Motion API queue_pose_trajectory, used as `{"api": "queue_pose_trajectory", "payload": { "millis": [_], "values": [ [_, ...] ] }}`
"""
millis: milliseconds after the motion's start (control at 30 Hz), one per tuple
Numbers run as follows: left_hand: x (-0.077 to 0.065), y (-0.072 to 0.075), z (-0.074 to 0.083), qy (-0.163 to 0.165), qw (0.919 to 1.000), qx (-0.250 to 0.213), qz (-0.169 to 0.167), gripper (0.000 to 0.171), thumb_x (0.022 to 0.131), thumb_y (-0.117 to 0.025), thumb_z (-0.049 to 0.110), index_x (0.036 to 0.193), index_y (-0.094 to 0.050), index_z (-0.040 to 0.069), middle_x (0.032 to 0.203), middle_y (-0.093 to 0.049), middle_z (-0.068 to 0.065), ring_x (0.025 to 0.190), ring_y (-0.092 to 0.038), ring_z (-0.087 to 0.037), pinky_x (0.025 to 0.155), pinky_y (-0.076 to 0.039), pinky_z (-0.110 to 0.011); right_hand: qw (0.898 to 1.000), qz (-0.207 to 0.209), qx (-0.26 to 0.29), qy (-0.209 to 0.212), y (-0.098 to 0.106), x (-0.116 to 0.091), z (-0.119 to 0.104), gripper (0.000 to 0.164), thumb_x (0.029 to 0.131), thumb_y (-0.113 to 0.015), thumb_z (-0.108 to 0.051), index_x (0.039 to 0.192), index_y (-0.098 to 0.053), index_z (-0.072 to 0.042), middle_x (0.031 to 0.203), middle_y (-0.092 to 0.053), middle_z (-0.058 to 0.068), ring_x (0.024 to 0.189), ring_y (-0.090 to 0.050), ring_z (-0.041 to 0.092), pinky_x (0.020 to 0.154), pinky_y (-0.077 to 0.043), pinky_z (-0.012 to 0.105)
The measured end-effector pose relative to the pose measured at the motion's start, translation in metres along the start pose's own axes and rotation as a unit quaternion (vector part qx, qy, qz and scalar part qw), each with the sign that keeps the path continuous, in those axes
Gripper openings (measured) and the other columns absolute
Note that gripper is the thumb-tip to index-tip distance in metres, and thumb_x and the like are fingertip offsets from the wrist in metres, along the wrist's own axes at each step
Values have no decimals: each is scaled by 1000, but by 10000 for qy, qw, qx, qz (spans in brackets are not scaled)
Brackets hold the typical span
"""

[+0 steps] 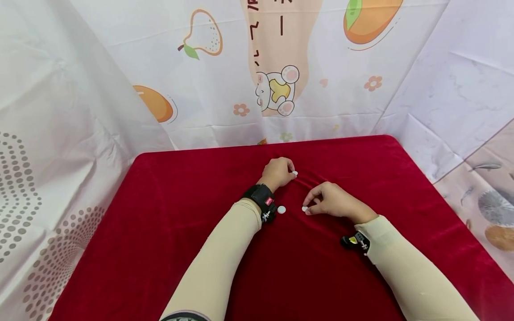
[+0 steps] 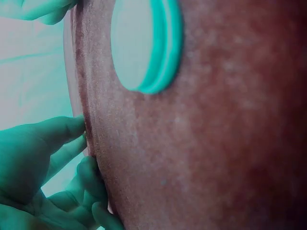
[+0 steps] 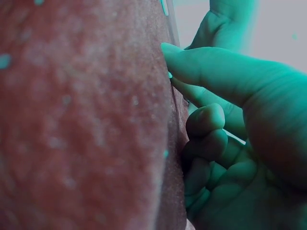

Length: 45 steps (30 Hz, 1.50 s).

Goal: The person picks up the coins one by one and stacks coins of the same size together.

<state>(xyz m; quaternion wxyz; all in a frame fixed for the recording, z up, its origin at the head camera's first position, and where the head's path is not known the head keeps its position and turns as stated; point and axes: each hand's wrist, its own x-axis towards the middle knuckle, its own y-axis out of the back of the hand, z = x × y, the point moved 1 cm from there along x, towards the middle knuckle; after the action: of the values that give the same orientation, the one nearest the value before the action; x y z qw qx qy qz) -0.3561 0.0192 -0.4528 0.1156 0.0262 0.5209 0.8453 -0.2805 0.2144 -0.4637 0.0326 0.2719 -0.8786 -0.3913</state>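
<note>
Three small round white discs are on the red cloth near its middle. My left hand point(image 1: 278, 172), farther back, pinches one disc point(image 1: 295, 172) at the cloth between thumb and fingers. Nearer to me, my right hand point(image 1: 335, 201) pinches a second disc point(image 1: 304, 208) by its edge, thumb and forefinger together. A third disc point(image 1: 281, 209) lies flat beside the left wrist, touched by neither hand. In the left wrist view this disc point(image 2: 132, 45) shows a thick, ridged rim. The right wrist view shows the right hand's other fingers point(image 3: 206, 139) curled in, its own disc mostly hidden.
Red velvety cloth point(image 1: 160, 223) covers the table, with light creases between the hands. A white printed curtain point(image 1: 217, 89) hangs behind the far edge, and more sheets point(image 1: 48, 111) hang at the sides. Both wrists carry strapped black devices point(image 1: 260, 196).
</note>
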Motion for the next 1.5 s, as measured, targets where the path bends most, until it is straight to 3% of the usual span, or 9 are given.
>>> {"api": "queue_pose_trajectory", "payload": {
  "millis": [433,667,900,1200,1500],
  "values": [
    [-7,-3,5,-501,9987,-127,-32,11,95,-76,34,91,-72,24,89,-68,8,79,-60,-14,65,-50,-28,10000,-66,7,37,0,0,1,13,81,-89,-23,88,-80,-30,57,-55,-2,54,-48,10,58,-42,26],
    [-14,-1,8,-444,9990,-50,-58,11,93,-77,38,91,-72,28,87,-67,9,76,-61,-13,60,-50,-31,9999,-110,62,53,0,1,0,13,81,-88,-23,88,-80,-30,57,-56,-2,53,-48,10,57,-42,25],
    [-25,2,4,-486,9987,-36,-153,13,93,-76,41,91,-72,29,72,-64,8,69,-59,-13,56,-47,-30,9999,-104,-37,85,-1,3,-1,13,80,-89,-23,87,-80,-30,57,-55,-4,54,-47,8,58,-42,25],
    [-35,1,0,-743,9971,173,31,13,89,-79,43,86,-72,32,62,-62,10,67,-58,-12,62,-47,-32,10000,-82,41,23,-1,1,1,14,80,-89,-22,87,-80,-30,57,-55,-2,54,-48,10,57,-43,26],
    [-47,6,3,-768,9970,75,-76,13,88,-81,44,88,-75,32,62,-62,8,67,-58,-12,64,-47,-32,10000,-57,-8,48,0,1,2,14,80,-89,-22,87,-80,-31,58,-56,-3,54,-48,10,56,-42,25]
  ]
}}
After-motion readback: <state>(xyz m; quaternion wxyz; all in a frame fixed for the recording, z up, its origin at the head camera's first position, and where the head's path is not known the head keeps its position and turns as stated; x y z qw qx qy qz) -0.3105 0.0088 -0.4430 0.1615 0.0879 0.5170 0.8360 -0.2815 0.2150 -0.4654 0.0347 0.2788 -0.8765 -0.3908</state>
